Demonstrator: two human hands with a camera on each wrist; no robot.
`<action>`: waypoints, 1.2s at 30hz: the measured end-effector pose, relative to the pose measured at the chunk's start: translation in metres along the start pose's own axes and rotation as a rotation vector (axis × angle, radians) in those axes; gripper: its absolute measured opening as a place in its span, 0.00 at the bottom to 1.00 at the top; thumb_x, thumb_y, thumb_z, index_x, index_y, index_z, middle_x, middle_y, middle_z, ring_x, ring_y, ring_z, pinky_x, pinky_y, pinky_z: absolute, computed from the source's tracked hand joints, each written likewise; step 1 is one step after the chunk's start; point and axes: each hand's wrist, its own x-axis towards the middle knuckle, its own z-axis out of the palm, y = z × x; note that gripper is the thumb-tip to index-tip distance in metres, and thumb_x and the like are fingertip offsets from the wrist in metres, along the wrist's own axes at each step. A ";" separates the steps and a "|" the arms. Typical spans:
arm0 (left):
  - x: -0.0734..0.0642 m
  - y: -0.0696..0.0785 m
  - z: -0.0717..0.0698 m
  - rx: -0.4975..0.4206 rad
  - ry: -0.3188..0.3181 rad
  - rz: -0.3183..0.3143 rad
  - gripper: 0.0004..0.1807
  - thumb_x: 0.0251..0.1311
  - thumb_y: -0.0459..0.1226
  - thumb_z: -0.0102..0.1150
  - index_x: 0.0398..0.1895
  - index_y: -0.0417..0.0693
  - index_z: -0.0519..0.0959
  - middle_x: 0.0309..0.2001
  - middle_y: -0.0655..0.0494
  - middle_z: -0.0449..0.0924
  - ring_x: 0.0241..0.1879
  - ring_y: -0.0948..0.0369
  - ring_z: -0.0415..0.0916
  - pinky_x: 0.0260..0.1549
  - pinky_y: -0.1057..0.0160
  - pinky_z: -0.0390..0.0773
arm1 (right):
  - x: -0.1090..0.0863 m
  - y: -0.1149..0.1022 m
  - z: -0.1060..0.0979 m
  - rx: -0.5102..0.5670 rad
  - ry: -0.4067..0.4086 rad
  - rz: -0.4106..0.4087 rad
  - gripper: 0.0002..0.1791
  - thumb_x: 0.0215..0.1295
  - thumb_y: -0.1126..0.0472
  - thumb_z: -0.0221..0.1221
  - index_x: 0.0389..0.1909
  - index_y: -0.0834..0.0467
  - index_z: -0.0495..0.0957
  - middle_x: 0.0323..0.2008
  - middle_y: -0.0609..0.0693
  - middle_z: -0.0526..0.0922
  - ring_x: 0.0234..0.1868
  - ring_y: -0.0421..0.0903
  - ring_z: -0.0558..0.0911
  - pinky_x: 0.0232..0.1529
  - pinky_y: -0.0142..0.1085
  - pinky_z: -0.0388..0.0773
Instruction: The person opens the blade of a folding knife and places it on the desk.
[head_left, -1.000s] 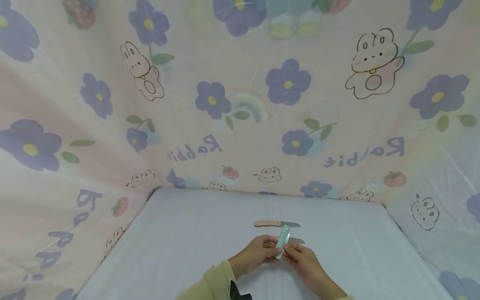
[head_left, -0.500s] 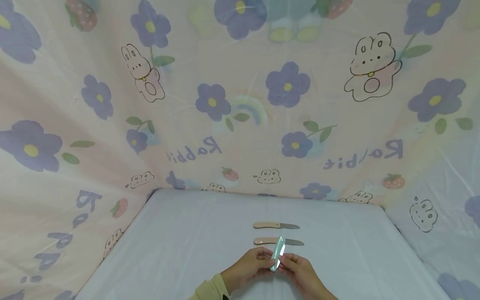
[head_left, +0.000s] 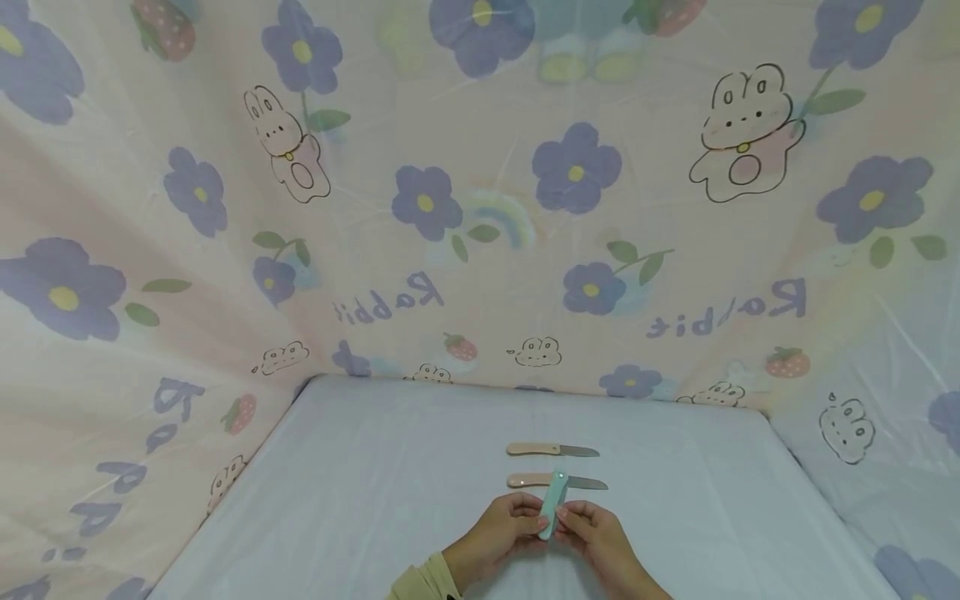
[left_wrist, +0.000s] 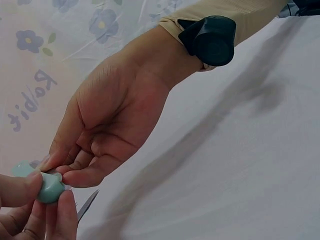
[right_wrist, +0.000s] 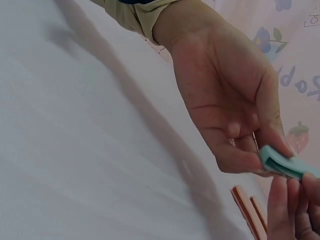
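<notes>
Both hands hold a mint-green folding knife (head_left: 553,504) between them, above the table's near middle. It stands tilted, its pivot end pointing away from me; no blade stands out from the handle. My left hand (head_left: 495,531) pinches the handle from the left, thumb on its face. From the right, my right hand (head_left: 602,537) pinches its edge with thumb and fingers. In the right wrist view, the slot of the mint folding knife (right_wrist: 286,166) shows at its end. Just beyond lie a pink-handled folding knife (head_left: 532,481) and a beige-handled folding knife (head_left: 534,449), blades out to the right.
A white cloth covers the table (head_left: 360,467). Printed curtains (head_left: 480,250) with flowers and rabbits rise behind and at both sides. A dark wrist device (left_wrist: 212,42) sits on the right forearm in the left wrist view.
Both hands have drawn the mint folding knife slightly towards me and left, uncovering the pink-handled knife. The bright strip along the mint knife's right side has turned dull.
</notes>
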 end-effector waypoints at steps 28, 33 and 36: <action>-0.010 0.001 -0.002 -0.001 0.003 0.039 0.17 0.52 0.32 0.59 0.44 0.34 0.70 0.36 0.48 0.74 0.34 0.59 0.76 0.38 0.59 0.76 | 0.001 0.001 -0.003 -0.059 -0.085 0.025 0.20 0.61 0.59 0.54 0.43 0.72 0.66 0.33 0.53 0.78 0.36 0.44 0.78 0.43 0.39 0.74; -0.014 0.001 -0.009 0.017 -0.011 0.040 0.17 0.52 0.32 0.59 0.44 0.34 0.71 0.37 0.47 0.73 0.35 0.59 0.75 0.38 0.60 0.76 | 0.000 0.001 -0.006 -0.090 -0.108 0.024 0.18 0.61 0.59 0.54 0.41 0.72 0.67 0.30 0.50 0.75 0.35 0.42 0.75 0.42 0.40 0.75; -0.016 0.002 -0.011 0.026 -0.029 0.047 0.16 0.52 0.31 0.59 0.44 0.34 0.71 0.36 0.48 0.72 0.35 0.60 0.74 0.38 0.60 0.76 | -0.003 0.000 -0.010 -0.110 -0.137 0.021 0.17 0.61 0.59 0.54 0.40 0.71 0.67 0.29 0.49 0.73 0.34 0.42 0.73 0.42 0.40 0.75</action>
